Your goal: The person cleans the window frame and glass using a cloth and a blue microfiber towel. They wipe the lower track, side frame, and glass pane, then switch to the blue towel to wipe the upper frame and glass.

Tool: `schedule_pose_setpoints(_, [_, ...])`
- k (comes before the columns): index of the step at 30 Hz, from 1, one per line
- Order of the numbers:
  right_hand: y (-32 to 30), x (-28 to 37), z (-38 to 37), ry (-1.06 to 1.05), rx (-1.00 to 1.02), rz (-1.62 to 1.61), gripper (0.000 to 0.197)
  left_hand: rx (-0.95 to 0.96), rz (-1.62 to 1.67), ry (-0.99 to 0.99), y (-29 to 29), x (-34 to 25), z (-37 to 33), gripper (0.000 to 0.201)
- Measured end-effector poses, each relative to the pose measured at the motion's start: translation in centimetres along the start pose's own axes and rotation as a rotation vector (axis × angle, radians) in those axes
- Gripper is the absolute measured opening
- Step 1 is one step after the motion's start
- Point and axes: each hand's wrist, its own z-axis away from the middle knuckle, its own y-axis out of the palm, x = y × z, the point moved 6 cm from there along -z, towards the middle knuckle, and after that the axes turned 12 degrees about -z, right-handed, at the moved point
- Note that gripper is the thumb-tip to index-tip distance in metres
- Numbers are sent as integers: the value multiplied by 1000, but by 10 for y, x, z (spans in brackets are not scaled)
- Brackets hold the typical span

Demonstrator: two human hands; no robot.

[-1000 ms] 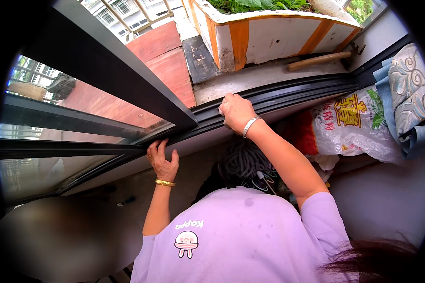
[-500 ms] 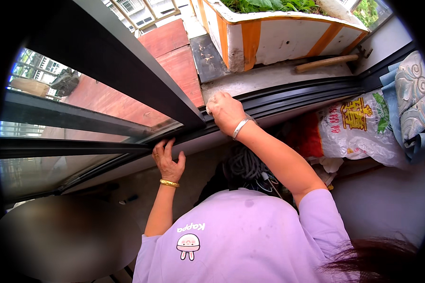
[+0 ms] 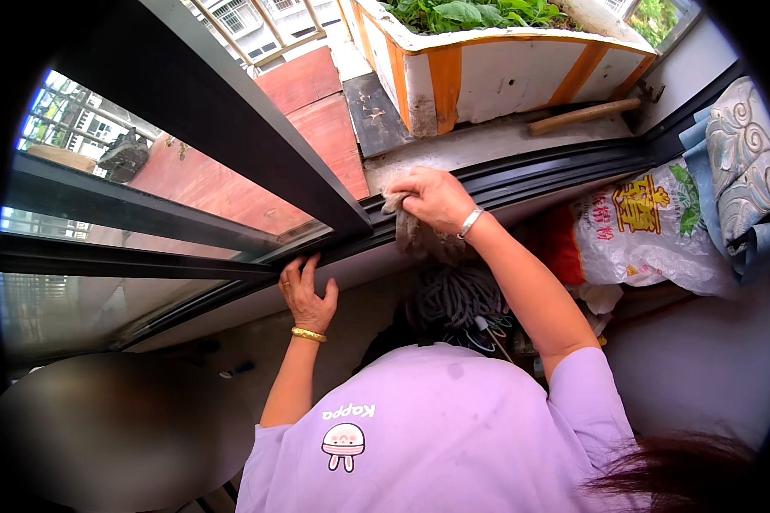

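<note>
My right hand [image 3: 436, 198] is closed on a dirty greyish-brown rag [image 3: 412, 236]. The rag hangs in loose folds below my fingers, over the black window track [image 3: 505, 184]. On the sill's inner edge rest the fingertips of my left hand [image 3: 307, 295], fingers apart and holding nothing. Between the two hands, the dark upright frame of a sliding window pane [image 3: 316, 184] meets the track. A silver bracelet [image 3: 469, 223] circles my right wrist, a gold one [image 3: 308, 334] my left.
Beyond the track are a white planter box with orange stripes [image 3: 522, 79], a wooden handle [image 3: 583, 116] and reddish boards [image 3: 321, 128]. At right, a printed plastic bag [image 3: 637, 231] lies beside folded patterned cloth [image 3: 740, 171]. A grey mop head [image 3: 455, 297] sits below the sill.
My right hand has moved a little right and down, off the end of the pane, and the rag now hangs in view below it. My left hand stays on the sill edge.
</note>
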Motion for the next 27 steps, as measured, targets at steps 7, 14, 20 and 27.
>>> schedule_pose_setpoints(7, [-76, -17, 50, 163, -369, -957, 25, 10, 13, -5, 0, -2, 1, 55])
schedule_pose_setpoints(14, [-35, -15, 34, 126, -84, 204, 26, 18, 17, -6, 1, -4, 0, 56])
schedule_pose_setpoints(20, [42, -6, 19, 24, 82, 543, 15, 29, -5, -11, 3, -6, 0, 59])
schedule_pose_setpoints(27, [9, -11, 6, 51, 117, -250, 19, 43, -19, 18, 2, -6, -5, 62])
